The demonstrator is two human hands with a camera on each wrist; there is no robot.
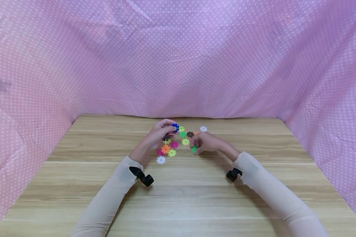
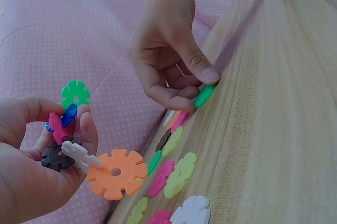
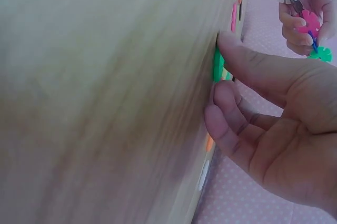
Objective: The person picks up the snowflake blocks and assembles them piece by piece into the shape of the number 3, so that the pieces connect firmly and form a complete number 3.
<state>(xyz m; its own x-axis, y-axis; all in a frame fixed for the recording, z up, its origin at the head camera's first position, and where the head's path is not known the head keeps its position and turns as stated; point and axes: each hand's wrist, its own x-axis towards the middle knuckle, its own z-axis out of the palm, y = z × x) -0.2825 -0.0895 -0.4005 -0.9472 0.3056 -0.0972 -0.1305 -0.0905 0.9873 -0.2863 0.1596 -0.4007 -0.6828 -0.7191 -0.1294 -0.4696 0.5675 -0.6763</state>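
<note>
My left hand holds a chain of joined notched plastic discs above the table. In the left wrist view the chain has a green disc at one end, then blue, pink, dark and white pieces, and an orange disc at the other end. My right hand pinches a separate green disc between thumb and fingers at the tabletop. That disc is tilted, its edge close to or on the wood; the fingers partly cover it.
Loose discs lie between the hands on the wooden table: several yellow ones, a pink one, a brown one. White discs lie at the near left and far right. A pink dotted cloth hangs behind.
</note>
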